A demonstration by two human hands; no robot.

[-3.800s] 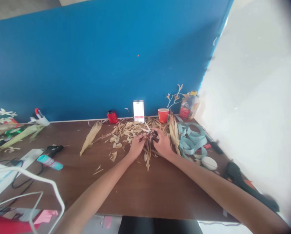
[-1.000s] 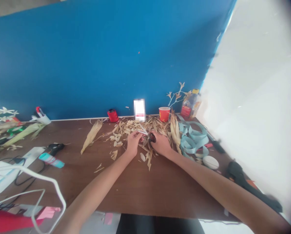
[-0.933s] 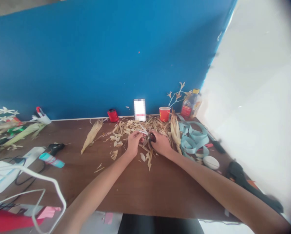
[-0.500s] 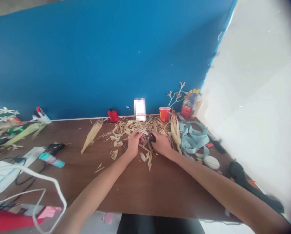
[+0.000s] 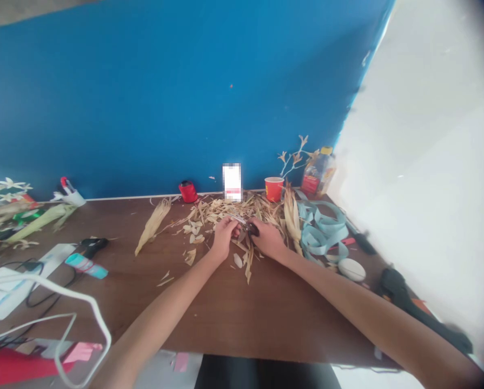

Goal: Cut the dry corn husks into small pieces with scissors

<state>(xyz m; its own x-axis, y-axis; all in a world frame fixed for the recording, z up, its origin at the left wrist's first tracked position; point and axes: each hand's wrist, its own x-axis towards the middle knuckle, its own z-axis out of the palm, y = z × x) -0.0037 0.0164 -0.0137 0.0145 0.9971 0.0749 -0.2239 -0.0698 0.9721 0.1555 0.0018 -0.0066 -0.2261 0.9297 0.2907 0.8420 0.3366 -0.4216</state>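
Note:
Both of my hands meet over a pile of dried corn husk scraps (image 5: 221,212) at the back middle of a brown table (image 5: 233,313). My right hand (image 5: 268,237) is closed round the dark handles of scissors (image 5: 250,229), whose blades point left. My left hand (image 5: 222,237) is closed in a pinch on a small piece of husk right at the blades. Cut bits of husk (image 5: 245,265) lie on the table just below my hands.
A whole dried husk (image 5: 152,227) lies left of the pile. A red paper cup (image 5: 273,189), a small red tin (image 5: 188,191) and a bottle (image 5: 317,175) stand by the blue wall. Coiled pale blue ribbon (image 5: 320,229), a white disc (image 5: 352,269) and a black glue gun (image 5: 408,308) lie right; cables and tools left.
Both hands have shifted slightly toward the wall since the oldest frame and stay together at the husk pile. Over the last second almost nothing has moved.

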